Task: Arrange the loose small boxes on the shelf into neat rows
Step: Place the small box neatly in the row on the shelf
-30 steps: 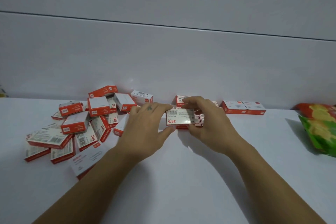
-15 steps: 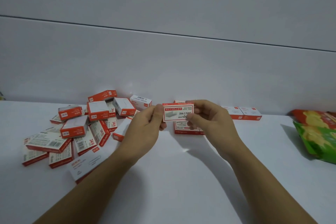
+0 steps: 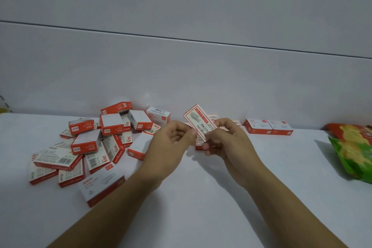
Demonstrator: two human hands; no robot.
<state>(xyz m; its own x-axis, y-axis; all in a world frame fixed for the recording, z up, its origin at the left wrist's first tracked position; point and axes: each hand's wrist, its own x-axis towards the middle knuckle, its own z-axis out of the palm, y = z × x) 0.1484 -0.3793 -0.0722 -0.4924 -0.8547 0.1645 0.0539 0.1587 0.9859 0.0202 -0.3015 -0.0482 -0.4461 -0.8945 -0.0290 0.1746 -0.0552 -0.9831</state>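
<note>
Both hands hold one small red-and-white box (image 3: 199,121) above the white shelf (image 3: 201,197), tilted with its upper end to the left. My right hand (image 3: 225,139) pinches its lower right part. My left hand (image 3: 171,143) touches its lower left edge with thumb and fingertips. A loose pile of the same boxes (image 3: 94,141) lies to the left. Two boxes (image 3: 268,126) stand side by side against the back wall on the right. More boxes lie behind my hands, mostly hidden.
A green and red snack bag (image 3: 354,149) lies at the shelf's right edge. A white panelled wall (image 3: 181,66) closes the back. One larger box (image 3: 101,187) sits nearest me at the pile's front.
The box was lifted off the shelf, flipped to show its other face, and has now been turned from level to a steep tilt. Both hands rose slightly.
</note>
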